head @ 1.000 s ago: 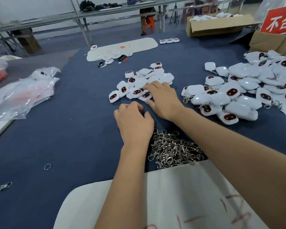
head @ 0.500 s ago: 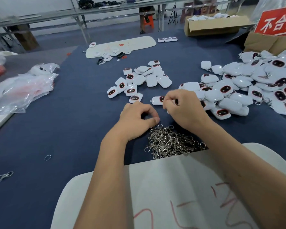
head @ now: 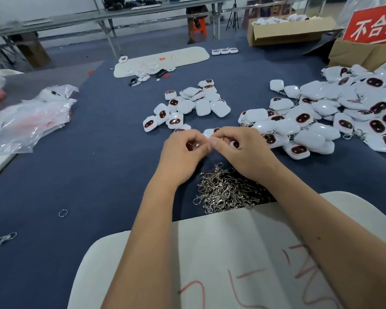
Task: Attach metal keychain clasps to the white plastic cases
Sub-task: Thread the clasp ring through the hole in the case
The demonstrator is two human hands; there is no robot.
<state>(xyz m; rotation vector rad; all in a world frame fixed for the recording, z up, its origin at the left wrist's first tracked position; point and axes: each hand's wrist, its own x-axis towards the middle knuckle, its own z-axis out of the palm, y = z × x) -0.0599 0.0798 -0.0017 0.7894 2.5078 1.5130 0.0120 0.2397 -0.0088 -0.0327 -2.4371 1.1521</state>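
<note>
A heap of clasps (head: 227, 190) is lying on the surface (head: 98, 175) just behind the near board (head: 210, 253). Both hands, the left hand (head: 183, 157) and right hand (head: 243, 152), are meeting above and just behind that heap. A small cluster of cases (head: 187, 105) is sitting behind the hands, a large pile of cases (head: 332, 117) is spreading to the right, plastic bags (head: 27, 121) are lying far left, and a cardboard box (head: 290, 32) is standing at the far right
</note>
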